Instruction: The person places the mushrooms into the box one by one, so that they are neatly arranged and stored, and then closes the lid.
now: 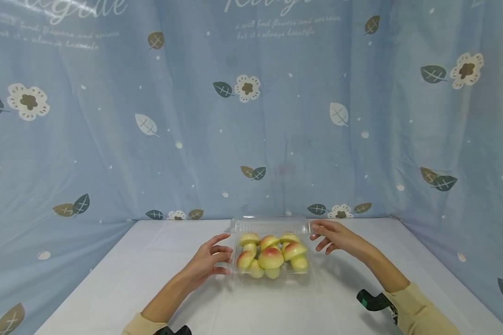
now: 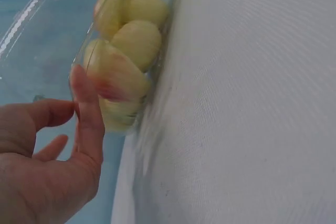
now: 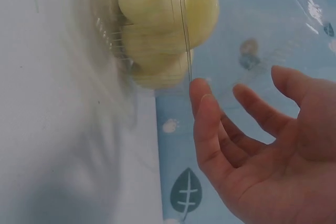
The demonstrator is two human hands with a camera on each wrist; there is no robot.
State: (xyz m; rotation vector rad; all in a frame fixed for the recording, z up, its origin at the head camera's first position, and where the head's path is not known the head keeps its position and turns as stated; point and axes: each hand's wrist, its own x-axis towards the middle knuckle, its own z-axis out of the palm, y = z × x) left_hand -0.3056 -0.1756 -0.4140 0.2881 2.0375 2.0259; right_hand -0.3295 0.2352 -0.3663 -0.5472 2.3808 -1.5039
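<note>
A clear plastic box [image 1: 272, 272] stands on the white table with its hinged lid [image 1: 272, 225] raised at the back. Inside sit several yellow, red-blushed, mushroom-shaped pieces [image 1: 271, 258], their rounded caps above pale stems. At the box's left side is my left hand [image 1: 207, 263]; in the left wrist view its finger and thumb tips meet at the thin rim and pinch it. My right hand [image 1: 335, 237] is at the right side near the lid's corner, fingers loosely bent and apart. In the right wrist view its fingertips [image 3: 202, 90] are right at the box's edge.
A blue curtain [image 1: 193, 153] with printed leaves and flowers hangs behind and along both sides of the white table [image 1: 276, 309]. Black wrist devices [image 1: 373, 300] are strapped near both beige sleeves [image 1: 419, 309].
</note>
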